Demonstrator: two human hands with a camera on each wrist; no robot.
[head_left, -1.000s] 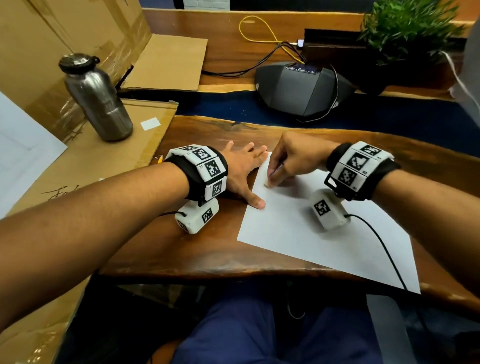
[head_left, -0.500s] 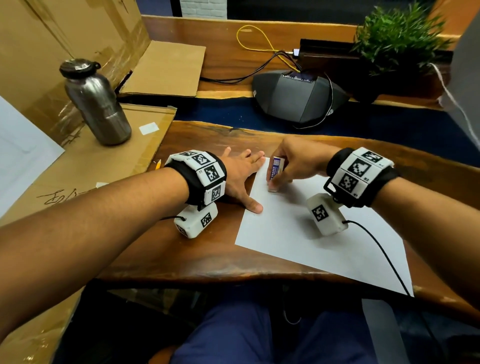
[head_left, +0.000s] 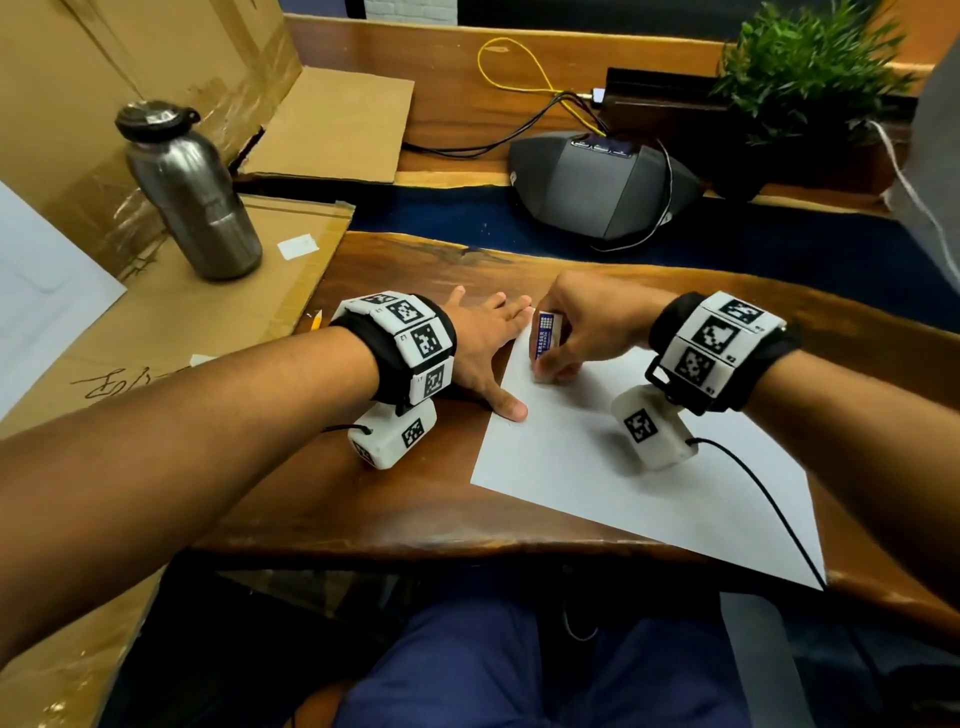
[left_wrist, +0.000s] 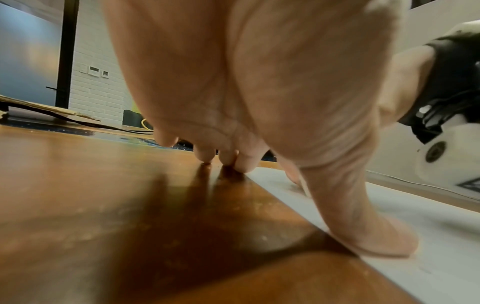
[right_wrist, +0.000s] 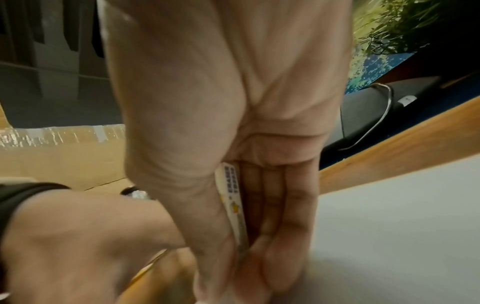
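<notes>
A white sheet of paper (head_left: 639, 467) lies on the wooden desk (head_left: 415, 499) in front of me. My right hand (head_left: 576, 332) pinches a white eraser (head_left: 545, 340) in a blue-printed sleeve, standing on end with its lower end on the paper's upper left part. In the right wrist view the eraser (right_wrist: 233, 201) sits between thumb and fingers. My left hand (head_left: 488, 353) lies flat with straight fingers beside the paper's left edge, its thumb (left_wrist: 363, 222) pressing on the paper (left_wrist: 389, 226) and its fingertips (left_wrist: 244, 162) at the far corner.
A steel bottle (head_left: 192, 192) stands on flattened cardboard (head_left: 171, 322) at the left. A yellow pencil tip (head_left: 316, 319) shows behind my left wrist. A grey conference speaker (head_left: 602, 189) with cables and a potted plant (head_left: 805, 67) sit at the back.
My right hand has tipped the eraser upright on the paper, so its printed sleeve now shows. The left hand has stayed flat on the paper's edge.
</notes>
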